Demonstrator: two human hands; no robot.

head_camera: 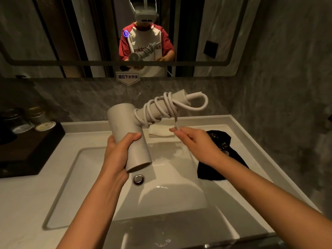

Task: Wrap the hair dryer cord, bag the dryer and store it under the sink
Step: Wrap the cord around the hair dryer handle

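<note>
Over the sink [179,187], our left hand [116,153] curls round the hair dryer [125,126], our right hand [195,142] pinches the cord [158,106] tail, coils on the handle; black bag [221,148] right of the sink.

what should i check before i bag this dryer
1. Grip on dryer: ok, left hand is curled round the barrel.
2. Cord wound on the handle: ok, several coils sit round it.
3. Cord end secured: not ok, right hand pinches a loose tail hanging from the coils.
4. Plug tucked in: cannot tell, no plug is clearly visible.
5. Bag in reach: ok, it lies right of the sink, partly under the right forearm.
6. Bag mouth open: cannot tell, it lies flat and dark.
</note>
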